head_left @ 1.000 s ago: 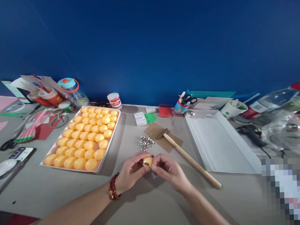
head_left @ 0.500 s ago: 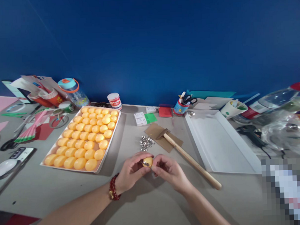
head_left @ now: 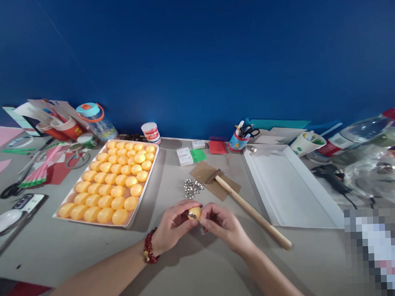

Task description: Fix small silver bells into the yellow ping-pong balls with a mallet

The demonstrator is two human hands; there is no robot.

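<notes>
My left hand [head_left: 178, 222] is closed around an orange ping-pong ball [head_left: 195, 212], its thumb below and fingers above. Several shiny silver studs show on the ball's near side. From the right, my right hand [head_left: 218, 223] pinches with thumb and forefinger against the ball's edge; whatever sits between those fingertips is too small and hidden to make out. Just beyond my hands lies a loose pile of small silver studs [head_left: 193, 188]. To the left, a shallow white box [head_left: 132, 213] holds rows of the same orange balls [head_left: 118, 216].
A hammer [head_left: 251, 208] rests with its head on brown cardboard [head_left: 205, 172], right of my hands. Beyond it stands a white tray [head_left: 291, 185]. Small white boxes [head_left: 185, 157] and a cup with scissors [head_left: 238, 141] are along the wall. A glue gun [head_left: 334, 182] lies far right.
</notes>
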